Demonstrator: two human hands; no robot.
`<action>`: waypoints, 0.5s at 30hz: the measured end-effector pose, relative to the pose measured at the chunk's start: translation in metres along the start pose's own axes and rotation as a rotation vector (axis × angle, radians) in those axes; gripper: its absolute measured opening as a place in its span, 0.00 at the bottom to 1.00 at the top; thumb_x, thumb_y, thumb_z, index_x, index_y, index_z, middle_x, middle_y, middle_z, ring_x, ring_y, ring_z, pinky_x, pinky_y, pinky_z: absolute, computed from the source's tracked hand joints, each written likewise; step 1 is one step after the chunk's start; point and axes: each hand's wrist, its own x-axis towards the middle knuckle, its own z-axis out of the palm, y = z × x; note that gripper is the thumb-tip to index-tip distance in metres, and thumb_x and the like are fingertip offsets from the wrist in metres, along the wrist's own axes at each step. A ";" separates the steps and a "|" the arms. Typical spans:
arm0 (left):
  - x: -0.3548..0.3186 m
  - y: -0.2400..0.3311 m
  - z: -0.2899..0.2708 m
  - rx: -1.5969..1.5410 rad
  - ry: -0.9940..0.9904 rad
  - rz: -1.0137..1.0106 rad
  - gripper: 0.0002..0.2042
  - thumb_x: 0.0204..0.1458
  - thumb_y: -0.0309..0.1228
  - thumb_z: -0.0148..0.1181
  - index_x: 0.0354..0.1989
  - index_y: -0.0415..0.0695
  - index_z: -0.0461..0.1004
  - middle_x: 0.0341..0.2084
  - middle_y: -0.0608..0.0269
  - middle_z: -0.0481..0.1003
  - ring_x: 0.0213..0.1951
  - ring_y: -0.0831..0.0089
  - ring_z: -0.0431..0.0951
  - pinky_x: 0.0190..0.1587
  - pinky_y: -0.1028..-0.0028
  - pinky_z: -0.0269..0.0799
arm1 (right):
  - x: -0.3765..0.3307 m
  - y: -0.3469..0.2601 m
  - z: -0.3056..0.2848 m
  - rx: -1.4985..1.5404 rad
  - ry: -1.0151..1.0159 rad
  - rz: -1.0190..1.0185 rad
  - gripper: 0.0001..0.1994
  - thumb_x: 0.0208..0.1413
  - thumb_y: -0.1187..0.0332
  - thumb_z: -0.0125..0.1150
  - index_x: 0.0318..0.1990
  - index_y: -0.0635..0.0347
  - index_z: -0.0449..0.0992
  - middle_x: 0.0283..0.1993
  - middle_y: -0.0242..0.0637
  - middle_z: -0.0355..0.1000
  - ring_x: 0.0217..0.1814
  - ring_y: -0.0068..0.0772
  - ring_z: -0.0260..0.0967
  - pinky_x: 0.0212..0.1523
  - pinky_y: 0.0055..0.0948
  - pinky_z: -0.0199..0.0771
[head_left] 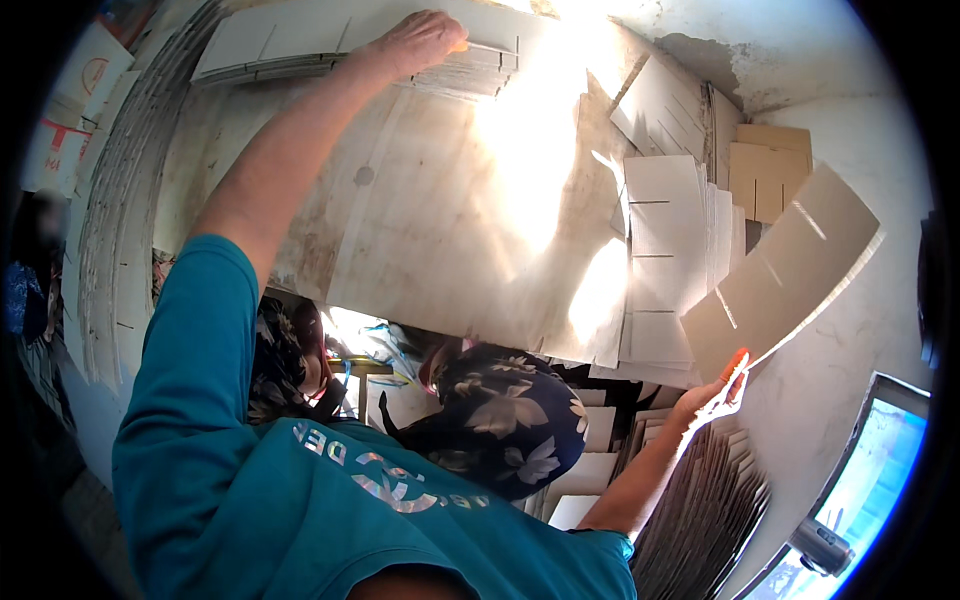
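My left arm stretches across the table, and my left hand (425, 42) is closed over the far stack of slotted cardboard strips (300, 35). Its curled fingers rest at the top of that stack; what they pinch, if anything, is hidden. Something orange covers a fingertip. Off the table's right side, my right hand (722, 390) grips the lower end of a pale cardboard strip (790, 260). This strip is held up at a slant, with several short slots cut into it. Orange shows on a fingertip there too.
Pale slotted sheets (662, 230) are piled on the right of the wooden table (400, 220), with brown cardboard (768, 180) behind. Tall cardboard stacks stand at the left (130, 220) and lower right (700, 500). A window (885, 480) is at the far right.
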 end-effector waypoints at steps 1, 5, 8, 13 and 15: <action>0.005 0.004 -0.007 0.016 -0.084 -0.047 0.08 0.48 0.24 0.53 0.26 0.35 0.61 0.25 0.51 0.66 0.34 0.52 0.67 0.37 0.61 0.63 | -0.005 -0.006 0.004 0.103 0.033 0.007 0.11 0.55 0.64 0.61 0.37 0.64 0.77 0.36 0.33 0.74 0.39 0.24 0.67 0.46 0.24 0.67; 0.004 0.030 -0.018 -0.320 0.010 -0.123 0.06 0.48 0.24 0.51 0.30 0.35 0.62 0.26 0.52 0.66 0.34 0.54 0.68 0.35 0.61 0.65 | -0.017 0.010 0.015 0.366 -0.336 0.181 0.12 0.46 0.77 0.66 0.38 0.62 0.72 0.33 0.30 0.71 0.38 0.23 0.70 0.49 0.25 0.70; -0.004 0.023 -0.015 -0.095 0.139 0.097 0.06 0.47 0.23 0.50 0.33 0.37 0.64 0.28 0.54 0.66 0.35 0.59 0.69 0.32 0.64 0.68 | -0.027 -0.007 0.050 0.441 -0.509 0.040 0.16 0.46 0.76 0.66 0.44 0.65 0.71 0.36 0.31 0.72 0.40 0.23 0.70 0.51 0.27 0.68; -0.030 0.079 -0.037 0.283 0.208 0.497 0.16 0.44 0.23 0.52 0.43 0.32 0.69 0.30 0.58 0.68 0.38 0.66 0.69 0.33 0.70 0.71 | -0.040 -0.052 0.102 0.481 -0.442 0.168 0.10 0.49 0.69 0.65 0.37 0.65 0.77 0.31 0.32 0.74 0.26 0.17 0.66 0.25 0.16 0.62; -0.042 0.099 -0.042 0.460 0.223 0.513 0.15 0.39 0.24 0.54 0.38 0.32 0.69 0.27 0.62 0.67 0.37 0.70 0.68 0.28 0.75 0.70 | -0.042 -0.067 0.116 0.461 -0.531 0.182 0.06 0.48 0.77 0.65 0.34 0.63 0.77 0.27 0.29 0.74 0.19 0.13 0.64 0.14 0.14 0.56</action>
